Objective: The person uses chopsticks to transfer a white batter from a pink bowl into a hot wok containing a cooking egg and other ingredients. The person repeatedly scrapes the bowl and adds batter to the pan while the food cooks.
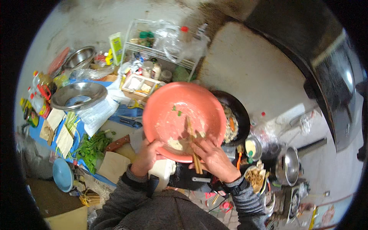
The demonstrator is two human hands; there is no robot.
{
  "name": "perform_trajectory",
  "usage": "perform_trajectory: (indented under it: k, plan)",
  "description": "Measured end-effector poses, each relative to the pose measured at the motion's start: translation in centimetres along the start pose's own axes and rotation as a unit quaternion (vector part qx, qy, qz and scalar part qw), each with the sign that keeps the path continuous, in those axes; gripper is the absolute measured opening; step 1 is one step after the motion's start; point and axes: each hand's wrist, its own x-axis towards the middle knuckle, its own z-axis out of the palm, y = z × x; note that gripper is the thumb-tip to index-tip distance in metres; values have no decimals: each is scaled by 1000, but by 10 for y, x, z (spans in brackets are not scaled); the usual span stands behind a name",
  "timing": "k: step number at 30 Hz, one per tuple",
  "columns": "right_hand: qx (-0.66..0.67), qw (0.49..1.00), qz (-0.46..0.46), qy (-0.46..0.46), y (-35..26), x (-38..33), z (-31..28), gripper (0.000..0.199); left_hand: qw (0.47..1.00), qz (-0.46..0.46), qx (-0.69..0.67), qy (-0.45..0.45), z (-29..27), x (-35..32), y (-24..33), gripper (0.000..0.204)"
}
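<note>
A large pink plastic basin (161, 101) is tilted toward me in front of my chest. My left hand (147, 155) grips its near left rim, with the thumb over the edge. At the near right rim, my right hand (211, 155) is closed round a pair of wooden chopsticks (197, 163), their tips reaching inside the basin. Pale, wet residue (176, 144) clings to the basin's wall near the chopsticks. A few green leaf bits (177, 111) stick higher up. Partly behind the basin sits a dark wok (243, 115) with a pale shredded mixture and orange pieces.
Leafy greens (92, 147) and a knife with a wooden handle (117, 143) lie to the left. Beyond them stands a steel basin (79, 96). A wire rack (161, 51) holds jars at the back. On the right are a steel pot (287, 165) and a food-filled bowl (255, 177).
</note>
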Motion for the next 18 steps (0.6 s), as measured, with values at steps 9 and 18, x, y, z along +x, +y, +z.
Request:
perform_trajectory:
  k: [9,18]
  plan:
    - [22,858,508,75,17,-257,22,78,999,17,-22,29,-46,-19,13,22]
    - [-163,891,421,-47,-9,-325,236,94,993,82,6,89,-46,-58,21,28]
